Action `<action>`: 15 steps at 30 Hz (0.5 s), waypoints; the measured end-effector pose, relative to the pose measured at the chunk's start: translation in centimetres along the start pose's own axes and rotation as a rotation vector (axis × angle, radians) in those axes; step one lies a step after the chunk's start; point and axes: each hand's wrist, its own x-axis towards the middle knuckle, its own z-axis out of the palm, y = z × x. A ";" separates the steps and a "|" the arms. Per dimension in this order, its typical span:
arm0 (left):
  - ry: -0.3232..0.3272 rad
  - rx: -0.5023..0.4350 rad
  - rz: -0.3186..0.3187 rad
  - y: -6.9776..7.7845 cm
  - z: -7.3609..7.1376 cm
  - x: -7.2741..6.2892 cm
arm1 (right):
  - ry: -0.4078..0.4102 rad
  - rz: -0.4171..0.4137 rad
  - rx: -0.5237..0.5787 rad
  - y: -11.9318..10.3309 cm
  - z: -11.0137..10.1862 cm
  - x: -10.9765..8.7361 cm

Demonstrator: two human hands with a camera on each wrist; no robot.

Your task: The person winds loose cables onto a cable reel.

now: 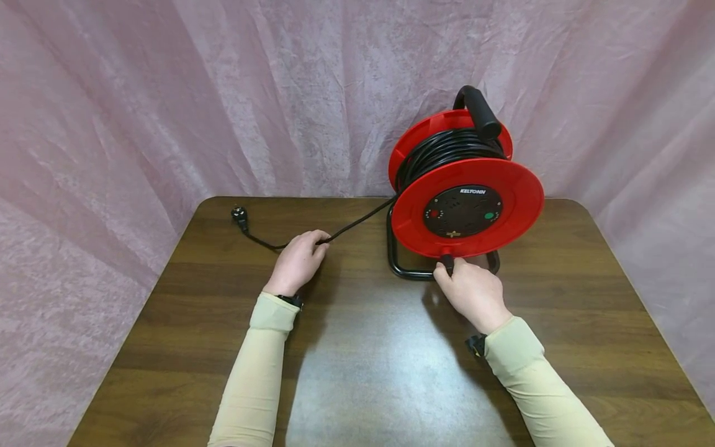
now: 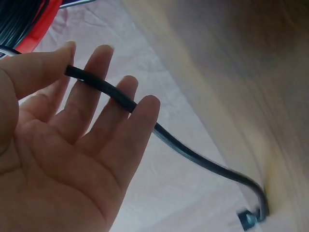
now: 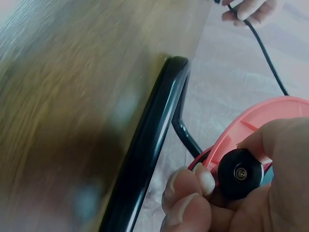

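Note:
A red cable reel (image 1: 410, 217) with black cable wound on its drum stands at the back right on a black tube frame (image 1: 410, 273). My right hand (image 1: 475, 292) grips the black crank knob (image 3: 240, 173) at the bottom of the reel's front disc. From the drum a black cable (image 1: 360, 220) runs left to my left hand (image 1: 298, 261), which pinches it between thumb and fingers. In the left wrist view the cable (image 2: 188, 154) crosses the fingers. Beyond that hand the cable ends in a black plug (image 1: 239, 215) lying at the table's back left.
The wooden table (image 1: 184, 323) carries the reel and plug. A pink curtain (image 1: 313, 112) hangs right behind its back edge and along the sides. Above the reel rises a black carrying handle (image 1: 481, 115).

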 end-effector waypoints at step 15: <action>-0.007 -0.001 -0.002 0.1 -0.1 -0.2 | 0.007 0.003 0.001 -1.1 0.7 -0.1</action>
